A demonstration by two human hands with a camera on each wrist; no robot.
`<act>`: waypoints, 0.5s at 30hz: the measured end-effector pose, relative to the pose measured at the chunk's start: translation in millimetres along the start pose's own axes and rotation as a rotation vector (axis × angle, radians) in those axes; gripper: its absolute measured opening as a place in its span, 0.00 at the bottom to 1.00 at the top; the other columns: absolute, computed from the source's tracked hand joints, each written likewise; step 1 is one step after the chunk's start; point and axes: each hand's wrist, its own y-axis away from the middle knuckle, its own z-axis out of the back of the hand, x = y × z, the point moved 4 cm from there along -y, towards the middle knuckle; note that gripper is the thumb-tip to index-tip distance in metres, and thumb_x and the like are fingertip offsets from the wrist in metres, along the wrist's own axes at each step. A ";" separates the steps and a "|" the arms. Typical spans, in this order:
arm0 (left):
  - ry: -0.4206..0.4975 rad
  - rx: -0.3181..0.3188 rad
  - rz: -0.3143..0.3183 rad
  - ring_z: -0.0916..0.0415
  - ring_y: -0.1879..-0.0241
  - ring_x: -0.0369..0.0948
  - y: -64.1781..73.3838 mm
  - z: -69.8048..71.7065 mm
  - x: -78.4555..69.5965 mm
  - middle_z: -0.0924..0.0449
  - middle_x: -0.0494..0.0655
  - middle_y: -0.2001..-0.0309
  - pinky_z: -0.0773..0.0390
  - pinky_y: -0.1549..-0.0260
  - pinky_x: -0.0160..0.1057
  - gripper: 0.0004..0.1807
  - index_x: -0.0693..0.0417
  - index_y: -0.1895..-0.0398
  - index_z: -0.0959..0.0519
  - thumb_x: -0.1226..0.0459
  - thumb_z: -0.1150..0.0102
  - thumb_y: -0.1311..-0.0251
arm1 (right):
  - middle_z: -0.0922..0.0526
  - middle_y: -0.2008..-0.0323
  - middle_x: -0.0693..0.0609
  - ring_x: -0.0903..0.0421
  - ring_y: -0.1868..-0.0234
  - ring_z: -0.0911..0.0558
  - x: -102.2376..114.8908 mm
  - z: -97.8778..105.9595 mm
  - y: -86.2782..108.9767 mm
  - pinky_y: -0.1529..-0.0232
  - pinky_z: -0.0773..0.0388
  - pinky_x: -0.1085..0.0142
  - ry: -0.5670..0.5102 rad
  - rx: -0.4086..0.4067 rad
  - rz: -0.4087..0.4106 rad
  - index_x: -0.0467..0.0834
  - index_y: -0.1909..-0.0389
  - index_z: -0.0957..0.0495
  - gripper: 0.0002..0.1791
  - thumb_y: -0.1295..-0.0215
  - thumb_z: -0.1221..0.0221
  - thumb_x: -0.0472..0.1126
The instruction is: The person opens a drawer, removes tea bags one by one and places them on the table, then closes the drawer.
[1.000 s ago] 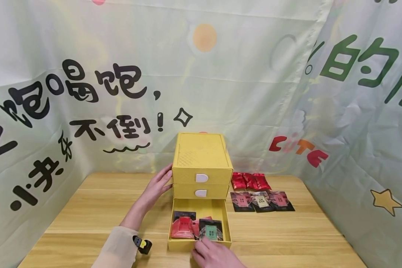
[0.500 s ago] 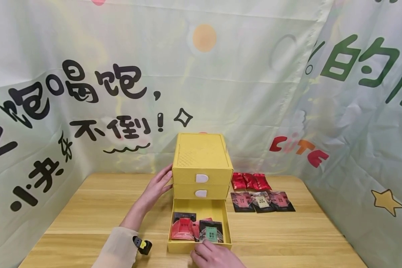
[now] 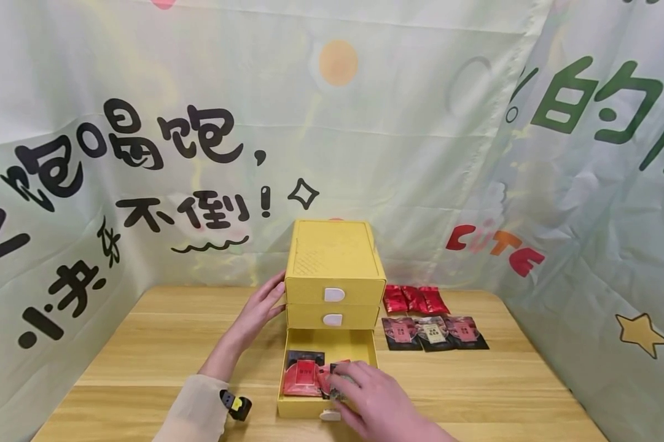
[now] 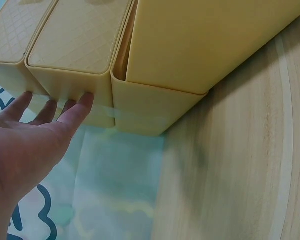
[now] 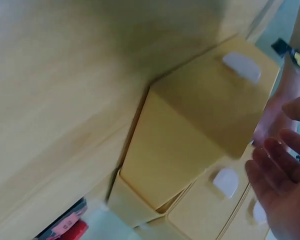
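Observation:
My left hand [image 3: 257, 312] rests its extended fingers against the left side of a yellow drawer unit [image 3: 334, 248]. In the left wrist view, the fingertips [image 4: 84, 102] lie on the unit's side wall. The bottom drawer [image 3: 304, 407] is pulled out, with flat packets inside. A pink-and-black packet [image 3: 303, 376] lies at its left. Over the drawer's right part, my right hand [image 3: 381, 396] covers most of a dark packet with a green label. Its fingers are loosely bent with nothing between them in the right wrist view, where the drawer front's white tab [image 5: 242, 67] shows.
To the right of the unit lie several red foil packets [image 3: 414, 299] in a row. In front of them is a row of dark packets [image 3: 433, 333] with pink and cream labels. The wooden table [image 3: 475, 393] is bounded by printed cloth walls [image 3: 420, 153].
My right hand has left the drawer's front tab and moved up over the packets on the drawer's right side. The left hand stays in place on the unit.

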 end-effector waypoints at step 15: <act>-0.002 -0.010 0.001 0.47 0.21 0.56 -0.8 1.0 2.0 0.49 0.56 0.18 0.35 0.27 0.58 0.34 0.56 0.16 0.47 0.54 0.55 0.18 | 0.21 0.39 0.47 0.49 0.42 0.18 -51.6 -17.8 -15.8 0.42 0.17 0.54 -0.173 0.395 -0.349 0.41 0.33 0.24 0.37 0.38 0.26 0.55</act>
